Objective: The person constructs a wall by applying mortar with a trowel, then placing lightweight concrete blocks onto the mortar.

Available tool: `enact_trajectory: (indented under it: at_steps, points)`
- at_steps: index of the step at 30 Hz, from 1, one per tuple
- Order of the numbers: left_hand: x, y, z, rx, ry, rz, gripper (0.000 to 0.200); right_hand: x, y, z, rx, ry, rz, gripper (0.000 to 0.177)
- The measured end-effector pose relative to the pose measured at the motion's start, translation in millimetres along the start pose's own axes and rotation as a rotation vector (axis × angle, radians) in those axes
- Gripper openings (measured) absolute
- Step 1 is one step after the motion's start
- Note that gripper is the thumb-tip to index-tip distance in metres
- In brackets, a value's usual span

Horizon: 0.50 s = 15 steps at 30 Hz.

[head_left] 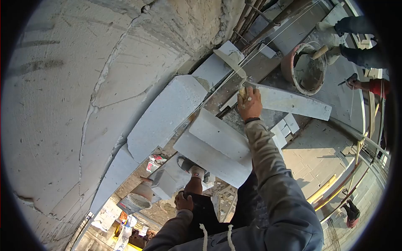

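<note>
My right hand (250, 102) is wrapped around the wooden handle of a trowel (230, 62). The trowel's blade points away from me, over a pale block (213, 69) in the row beside the wall and close to a taut string. Left of it in that row lies a larger pale block (169, 111). Under my right forearm is a stack of pale blocks (220, 138). My left hand (184, 201) rests on my bent leg with nothing visible in it; its fingers show only in part.
A cracked plastered wall (63, 104) fills the left side. A bucket of mortar (310, 73) with a wooden-handled tool stands at upper right; another bucket (140, 194) is at lower left. A long block (293, 101) lies nearby. Other people's legs (356, 42) and a red-sleeved arm (374, 86) appear at right.
</note>
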State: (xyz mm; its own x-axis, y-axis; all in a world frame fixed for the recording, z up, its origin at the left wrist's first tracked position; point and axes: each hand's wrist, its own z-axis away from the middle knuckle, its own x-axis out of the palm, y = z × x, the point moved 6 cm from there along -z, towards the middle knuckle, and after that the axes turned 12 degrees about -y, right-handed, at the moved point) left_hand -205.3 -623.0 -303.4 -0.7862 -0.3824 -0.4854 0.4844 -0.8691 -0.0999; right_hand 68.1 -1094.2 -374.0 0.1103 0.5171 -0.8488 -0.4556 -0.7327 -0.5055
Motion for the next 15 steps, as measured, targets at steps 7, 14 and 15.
enact_trajectory:
  at_steps: [7, 14, 15]
  points:
    - [0.0, 4.9, -1.6, -0.143, -0.078, -0.112, 0.057, 125.3, 22.8, 8.4, 0.019, -0.115, -0.178, 0.047]
    - [-1.4, 6.3, -0.9, -0.175, -0.088, -0.149, 0.058, 152.5, 52.4, 56.4, 0.098, -0.235, -0.098, 0.047]
    - [-1.3, 8.4, -4.7, -0.163, -0.081, -0.142, 0.058, 139.6, 52.7, 63.8, 0.096, -0.223, -0.091, 0.047]
